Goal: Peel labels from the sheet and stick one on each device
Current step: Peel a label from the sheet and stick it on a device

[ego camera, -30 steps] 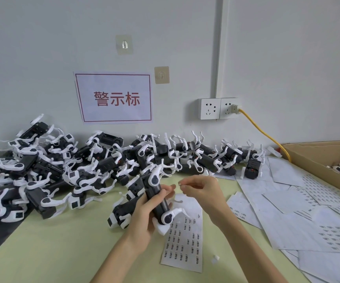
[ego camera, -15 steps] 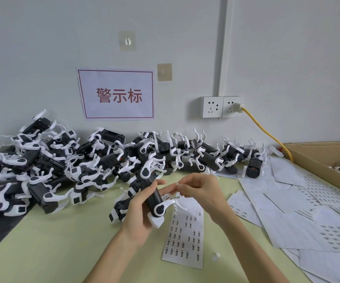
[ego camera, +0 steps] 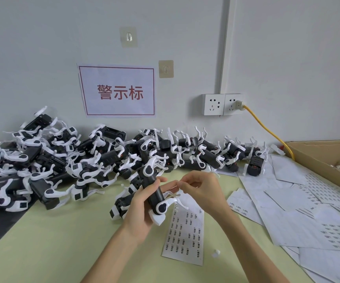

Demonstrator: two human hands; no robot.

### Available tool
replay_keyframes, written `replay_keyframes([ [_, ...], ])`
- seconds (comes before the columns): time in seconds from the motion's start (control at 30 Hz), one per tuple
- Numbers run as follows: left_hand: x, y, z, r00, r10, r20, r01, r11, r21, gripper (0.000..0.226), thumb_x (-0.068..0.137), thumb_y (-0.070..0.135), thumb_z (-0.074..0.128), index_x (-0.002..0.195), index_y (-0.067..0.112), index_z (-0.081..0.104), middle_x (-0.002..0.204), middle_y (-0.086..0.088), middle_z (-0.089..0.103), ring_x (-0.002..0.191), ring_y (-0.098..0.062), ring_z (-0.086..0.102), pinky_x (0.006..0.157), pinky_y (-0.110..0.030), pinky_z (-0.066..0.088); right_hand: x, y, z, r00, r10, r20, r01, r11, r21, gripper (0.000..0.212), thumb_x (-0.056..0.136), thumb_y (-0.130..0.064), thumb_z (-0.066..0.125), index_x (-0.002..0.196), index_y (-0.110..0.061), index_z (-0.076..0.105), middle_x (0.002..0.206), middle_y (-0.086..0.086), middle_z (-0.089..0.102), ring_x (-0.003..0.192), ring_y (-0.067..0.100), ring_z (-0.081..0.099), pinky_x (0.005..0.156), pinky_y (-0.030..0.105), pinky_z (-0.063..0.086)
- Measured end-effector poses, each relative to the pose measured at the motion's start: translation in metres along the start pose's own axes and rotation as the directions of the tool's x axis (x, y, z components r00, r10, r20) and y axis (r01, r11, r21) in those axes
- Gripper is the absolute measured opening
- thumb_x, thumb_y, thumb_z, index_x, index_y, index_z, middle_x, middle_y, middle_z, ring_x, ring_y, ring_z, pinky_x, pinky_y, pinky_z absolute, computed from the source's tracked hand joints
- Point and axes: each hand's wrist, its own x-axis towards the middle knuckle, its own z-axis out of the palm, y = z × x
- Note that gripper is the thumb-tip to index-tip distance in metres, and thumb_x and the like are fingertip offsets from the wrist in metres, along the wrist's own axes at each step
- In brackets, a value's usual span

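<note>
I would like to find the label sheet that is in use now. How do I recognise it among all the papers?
Start at the green table and look just in front of the two hands. The label sheet lies alone beneath the right hand, narrow and upright. Unlike the loose papers overlapping near the cardboard box, it touches none of them.

A factory labelling bench; piled devices [ego camera: 103, 160], spent label sheets [ego camera: 287, 201], a wall sign [ego camera: 120, 91].

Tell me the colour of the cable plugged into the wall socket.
Yellow. The cable shows best in the head view.
</note>
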Motion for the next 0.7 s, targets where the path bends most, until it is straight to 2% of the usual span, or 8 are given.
replay_keyframes([
  [0.1, 0.001, -0.002, 0.001, 0.999, 0.019, -0.027, -0.019, 1.0, 0.012, 0.032, 0.086, 0.028, 0.072, 0.114, 0.013, 0.066, 0.13, -0.015, 0.07, 0.122, -0.031, 0.067, 0.087, -0.035, 0.052, 0.001, 0.003, 0.001, 1.0, 0.001, 0.013, 0.0, 0.999, -0.033, 0.013, 0.088, -0.015, 0.078, 0.076, -0.016, 0.074, 0.067, -0.008, 0.073, 0.062, 0.003, 0.063, 0.062, 0.019, 0.049],
  [0.2, 0.002, -0.003, 0.0, 0.998, 0.034, -0.06, -0.032, 0.998, 0.045, 0.018, 0.078, 0.026, 0.076, 0.091, 0.015, 0.079, 0.12, -0.011, 0.075, 0.107, -0.025, 0.073, 0.077, -0.029, 0.057, 0.001, 0.004, 0.004, 0.998, -0.003, 0.067, 0.008, 0.997, -0.083, 0.011, 0.09, -0.016, 0.076, 0.079, -0.016, 0.073, 0.071, -0.002, 0.074, 0.063, 0.007, 0.066, 0.063, 0.021, 0.051],
  [0.33, 0.003, -0.006, -0.003, 0.994, 0.035, -0.105, -0.023, 0.993, 0.113, 0.041, 0.074, 0.023, 0.081, 0.11, 0.004, 0.076, 0.108, -0.016, 0.075, 0.095, -0.021, 0.074, 0.069, -0.026, 0.059, 0.001, 0.005, 0.003, 0.997, 0.018, 0.073, -0.018, 1.0, 0.003, 0.009, 0.092, -0.016, 0.073, 0.084, -0.013, 0.072, 0.075, 0.001, 0.075, 0.065, 0.011, 0.068, 0.065, 0.026, 0.052],
  [0.43, 0.005, -0.012, -0.003, 0.99, 0.039, -0.138, -0.012, 0.981, 0.195, 0.049, 0.065, 0.018, 0.088, 0.11, 0.005, 0.074, 0.11, -0.019, 0.076, 0.092, -0.023, 0.075, 0.072, -0.029, 0.058, 0.001, 0.002, -0.002, 0.995, 0.014, 0.099, -0.031, 0.986, 0.164, 0.009, 0.094, -0.016, 0.071, 0.087, -0.011, 0.072, 0.078, 0.004, 0.075, 0.068, 0.012, 0.067, 0.068, 0.027, 0.054],
  [0.57, 0.006, -0.019, -0.002, 0.993, 0.029, -0.115, 0.0, 0.968, 0.25, 0.037, 0.067, 0.016, 0.085, 0.103, 0.009, 0.078, 0.113, -0.024, 0.074, 0.101, -0.032, 0.074, 0.085, -0.038, 0.059, -0.002, -0.004, -0.004, 0.973, -0.022, 0.231, -0.05, 0.953, 0.3, 0.01, 0.096, -0.015, 0.07, 0.087, -0.01, 0.071, 0.082, 0.007, 0.075, 0.073, 0.015, 0.067, 0.071, 0.025, 0.052],
  [0.7, 0.005, -0.02, -0.001, 0.997, 0.004, -0.077, 0.016, 0.966, 0.258, 0.032, 0.071, 0.018, 0.085, 0.102, 0.017, 0.079, 0.111, -0.018, 0.076, 0.104, -0.03, 0.074, 0.082, -0.034, 0.058, -0.004, -0.008, 0.001, 0.96, -0.035, 0.279, -0.055, 0.95, 0.308, 0.01, 0.094, -0.008, 0.07, 0.085, -0.011, 0.072, 0.082, 0.007, 0.074, 0.079, 0.02, 0.07, 0.072, 0.026, 0.053],
])
